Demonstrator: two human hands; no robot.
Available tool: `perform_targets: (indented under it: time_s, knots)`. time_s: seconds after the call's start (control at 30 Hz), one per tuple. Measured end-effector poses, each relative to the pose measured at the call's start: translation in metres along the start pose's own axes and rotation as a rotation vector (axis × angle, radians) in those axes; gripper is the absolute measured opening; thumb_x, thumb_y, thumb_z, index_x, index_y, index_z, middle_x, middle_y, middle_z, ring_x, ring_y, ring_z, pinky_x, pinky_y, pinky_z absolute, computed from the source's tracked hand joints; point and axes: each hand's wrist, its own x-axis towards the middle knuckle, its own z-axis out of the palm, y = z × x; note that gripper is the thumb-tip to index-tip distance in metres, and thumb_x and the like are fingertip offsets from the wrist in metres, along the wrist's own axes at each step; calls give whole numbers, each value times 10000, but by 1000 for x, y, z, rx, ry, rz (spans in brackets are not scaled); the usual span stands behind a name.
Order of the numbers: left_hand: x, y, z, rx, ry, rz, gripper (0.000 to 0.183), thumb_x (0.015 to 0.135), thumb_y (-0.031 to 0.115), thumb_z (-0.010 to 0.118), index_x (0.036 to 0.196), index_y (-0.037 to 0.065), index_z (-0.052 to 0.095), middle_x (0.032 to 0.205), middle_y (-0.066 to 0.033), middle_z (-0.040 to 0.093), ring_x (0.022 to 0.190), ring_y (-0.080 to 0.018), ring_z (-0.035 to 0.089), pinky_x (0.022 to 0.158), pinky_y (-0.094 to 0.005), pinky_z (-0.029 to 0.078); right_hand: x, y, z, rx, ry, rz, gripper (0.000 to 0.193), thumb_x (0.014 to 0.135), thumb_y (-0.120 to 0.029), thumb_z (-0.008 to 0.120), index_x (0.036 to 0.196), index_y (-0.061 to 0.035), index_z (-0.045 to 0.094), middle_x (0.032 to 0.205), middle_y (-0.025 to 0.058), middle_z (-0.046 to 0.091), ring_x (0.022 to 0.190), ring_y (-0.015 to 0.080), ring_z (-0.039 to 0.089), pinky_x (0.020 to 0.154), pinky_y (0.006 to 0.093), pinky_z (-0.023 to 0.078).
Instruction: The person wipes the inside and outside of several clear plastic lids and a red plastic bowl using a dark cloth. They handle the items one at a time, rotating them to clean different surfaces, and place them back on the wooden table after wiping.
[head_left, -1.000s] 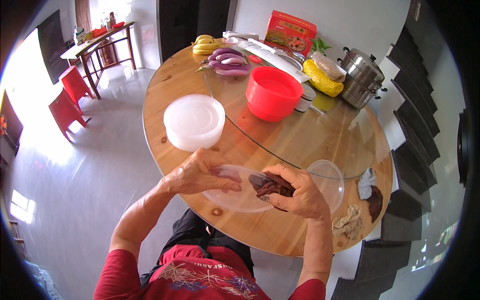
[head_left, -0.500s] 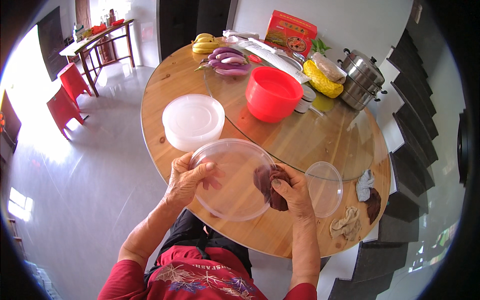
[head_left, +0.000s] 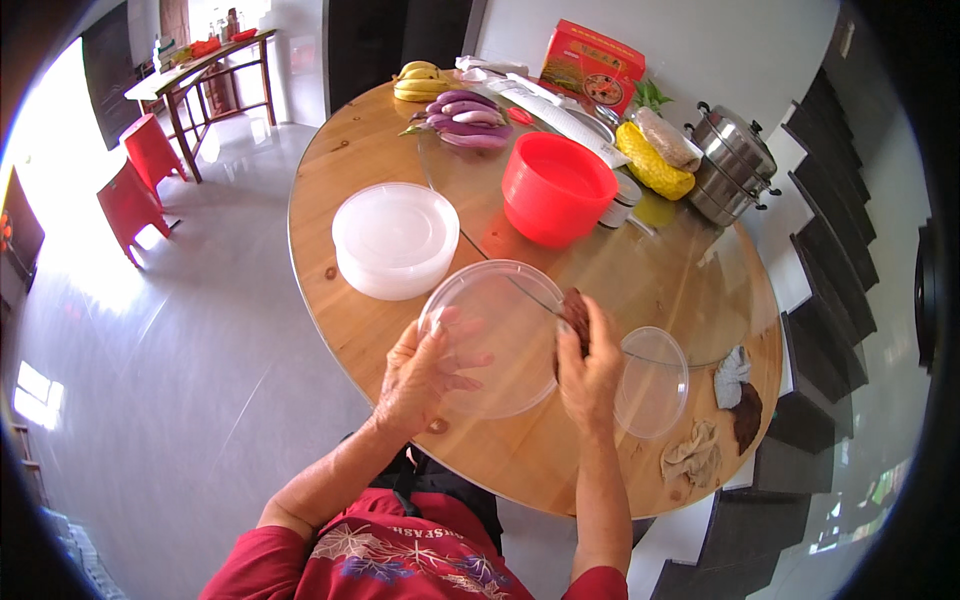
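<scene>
A clear round plastic lid (head_left: pixel 515 365) is held up in front of me, over the near part of the table. My left hand (head_left: pixel 412 382) grips its left rim, thumb in front, with the fingers showing through the clear plastic behind. Bunched in my right hand (head_left: pixel 590 372) is a dark brown cloth (head_left: pixel 575 316), pressed at the lid's right edge; that hand's fingers are partly hidden. Another clear round lid (head_left: pixel 652 385) lies on the table just right of my right hand. Behind the held lid, to the left, stands a stack of translucent round containers (head_left: pixel 395 245).
The round wooden table (head_left: pixel 335 185) bears a glass turntable, red bowls (head_left: pixel 558 190), eggplants (head_left: pixel 465 120), bananas (head_left: pixel 420 82), a red box (head_left: pixel 592 65) and a steel steamer pot (head_left: pixel 733 165). Crumpled cloths (head_left: pixel 692 455) lie at its right edge. Dark stairs (head_left: pixel 830 340) rise on the right.
The lid has shifted slightly right and up in view. My right hand with the brown cloth has turned more upright at the lid's edge; my left fingers are more spread behind it.
</scene>
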Motion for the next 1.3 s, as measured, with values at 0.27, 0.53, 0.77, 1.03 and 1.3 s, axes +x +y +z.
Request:
perform_targets:
  time_s: [0.27,0.53,0.77,1.03,1.3]
  knots:
    - [-4,-17,7,23,-35,-74,533,1007,440,371,1379,58,392,1264,-132,545,1079,-260,594,830,-372,533,7,-42,44,-472,-186,-528,438,758,-100,669,1176,4,592,1174,125,586,1019,308,543,864,396,470]
    - [-5,-23,-5,-131,26,-82,461,1022,419,351,1261,49,489,1164,-94,595,1019,-186,593,856,-337,511,-23,-43,57,-474,-280,-707,386,741,-113,648,1114,-16,627,1170,110,598,1001,257,557,836,369,478]
    - [-13,-9,-7,145,-131,-83,565,1022,435,315,1348,-23,373,1289,-205,540,1019,-320,638,708,-358,558,24,-33,36,-432,-144,-392,327,786,-45,648,1107,-32,590,1067,112,596,977,316,556,844,417,474]
    - [-5,-15,0,-34,-106,-49,544,1023,425,325,1373,11,361,1355,-173,490,1111,-314,593,858,-414,529,0,-27,58,-452,-53,-503,406,792,-62,641,1190,-15,578,1174,152,578,1054,340,552,849,435,461]
    - [2,-6,-10,-167,-66,-20,446,1017,414,358,1320,105,467,1341,-138,511,1173,-326,542,980,-464,468,-54,-33,49,-433,-269,-732,398,807,-172,590,1179,-32,612,1262,128,567,1116,259,551,727,332,446]
